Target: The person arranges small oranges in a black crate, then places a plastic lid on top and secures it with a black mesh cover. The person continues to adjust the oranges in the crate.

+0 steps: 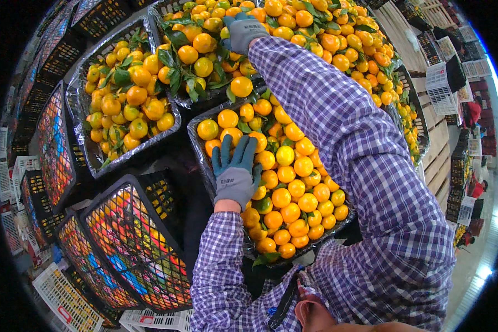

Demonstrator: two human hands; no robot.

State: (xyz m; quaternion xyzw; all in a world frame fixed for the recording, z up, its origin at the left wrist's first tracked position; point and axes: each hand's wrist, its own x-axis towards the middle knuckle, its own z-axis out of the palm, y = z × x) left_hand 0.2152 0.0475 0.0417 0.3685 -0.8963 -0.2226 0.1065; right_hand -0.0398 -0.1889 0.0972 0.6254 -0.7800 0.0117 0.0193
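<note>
My left hand [236,172], in a grey and dark green work glove, lies with fingers spread on the mandarins in a plastic-lined crate [197,135] before me. The mandarins [290,174] there lie close together, some with green leaves. My right hand [242,33], gloved alike, reaches into the fruit of a crate behind it, among leafy mandarins [203,43]; its fingertips are partly hidden, so its hold is unclear. One loose mandarin with a leaf [241,86] lies near that crate's front edge. My right sleeve covers part of the near crate.
Another lined crate of mandarins [128,155] stands at the left. A large heap of mandarins [340,41] fills the upper right. Black mesh crates with printed covers [137,245] stand at the lower left. Wooden pallets [435,157], white baskets [442,89] and distant people are at the right.
</note>
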